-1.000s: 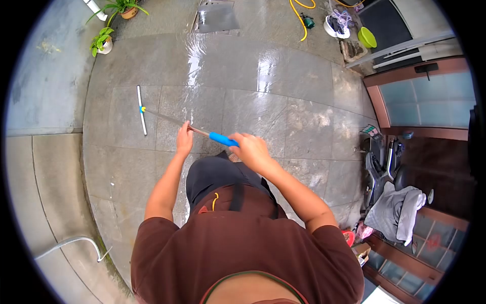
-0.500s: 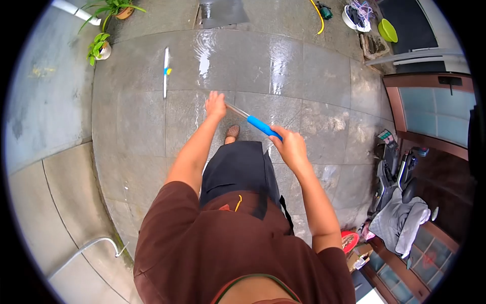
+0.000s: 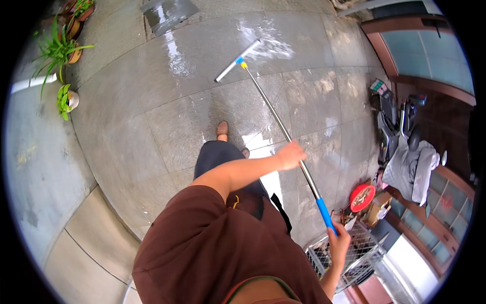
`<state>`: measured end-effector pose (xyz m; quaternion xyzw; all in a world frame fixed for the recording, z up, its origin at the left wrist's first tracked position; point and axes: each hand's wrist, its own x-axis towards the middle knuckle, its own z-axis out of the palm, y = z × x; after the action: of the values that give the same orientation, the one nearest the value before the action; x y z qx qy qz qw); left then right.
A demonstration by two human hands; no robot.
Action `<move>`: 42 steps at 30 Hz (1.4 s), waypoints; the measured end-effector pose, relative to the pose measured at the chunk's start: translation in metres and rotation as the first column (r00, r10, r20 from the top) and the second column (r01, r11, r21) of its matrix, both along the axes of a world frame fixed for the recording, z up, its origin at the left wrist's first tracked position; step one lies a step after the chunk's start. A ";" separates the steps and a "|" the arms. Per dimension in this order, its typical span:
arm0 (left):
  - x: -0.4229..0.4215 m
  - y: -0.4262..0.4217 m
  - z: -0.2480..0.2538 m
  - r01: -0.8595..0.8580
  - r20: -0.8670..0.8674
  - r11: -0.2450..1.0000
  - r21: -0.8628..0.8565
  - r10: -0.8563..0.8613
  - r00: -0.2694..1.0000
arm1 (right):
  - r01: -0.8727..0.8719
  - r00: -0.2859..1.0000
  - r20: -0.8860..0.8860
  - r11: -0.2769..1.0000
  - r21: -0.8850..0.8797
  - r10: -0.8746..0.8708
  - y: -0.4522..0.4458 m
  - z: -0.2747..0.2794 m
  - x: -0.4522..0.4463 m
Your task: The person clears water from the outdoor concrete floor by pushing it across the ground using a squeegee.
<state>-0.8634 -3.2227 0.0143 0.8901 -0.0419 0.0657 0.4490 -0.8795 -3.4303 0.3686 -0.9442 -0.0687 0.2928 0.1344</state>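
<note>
A floor squeegee (image 3: 268, 105) with a metal pole and blue grip runs diagonally across the view. Its long blade (image 3: 237, 62), joined by a blue and yellow connector, rests on the wet tile floor (image 3: 126, 137) ahead of my feet. My left hand (image 3: 291, 155) is closed around the middle of the metal pole, reaching across my body. Down at the lower right, my right hand (image 3: 339, 238) grips the blue handle near its end. Water glistens on the floor beyond the blade.
Potted plants (image 3: 66, 101) line the wall at left. A parked scooter (image 3: 390, 126) with a grey cover (image 3: 412, 169) stands at right, beside a red basin (image 3: 362, 197). A wire cage (image 3: 354, 253) sits near my right hand. A dark metal plate (image 3: 169, 15) lies on the floor ahead.
The squeegee blade has swung from the left to the right and now lies slanted. Both hands moved right and down, the right hand nearer my body. My view has turned right.
</note>
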 end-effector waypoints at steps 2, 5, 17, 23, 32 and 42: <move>0.001 -0.045 0.024 0.139 0.081 0.984 -0.108 -0.130 0.988 | 0.201 0.980 -0.008 0.979 -0.042 -0.201 -0.016 0.051 -0.012; 0.011 -0.055 0.062 0.342 -0.071 0.924 -0.169 -0.358 0.931 | 0.228 0.973 0.033 0.974 -0.011 -0.227 -0.025 0.094 -0.015; -0.084 0.221 -0.087 -0.131 -0.426 0.795 0.592 0.447 0.787 | -0.334 0.941 0.162 0.888 0.317 0.296 0.141 -0.197 -0.049; -0.089 0.183 -0.129 0.070 -0.435 0.720 0.691 0.336 0.836 | -0.194 0.970 0.212 0.909 0.370 0.121 0.089 -0.221 -0.079; -0.107 -0.198 -0.090 0.298 -0.152 0.907 0.297 -0.263 0.953 | 0.401 0.900 0.078 0.886 0.234 -0.428 -0.202 -0.124 -0.221; -0.296 -0.512 0.030 0.872 -0.098 0.471 -0.131 -0.882 0.462 | 0.883 0.468 0.199 0.465 -0.068 -0.861 -0.295 0.035 -0.452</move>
<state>-1.1597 -3.7352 0.0439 0.7299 -0.4564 -0.2406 0.4483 -1.3318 -3.7254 0.4036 -0.8714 0.4383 0.1222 0.1834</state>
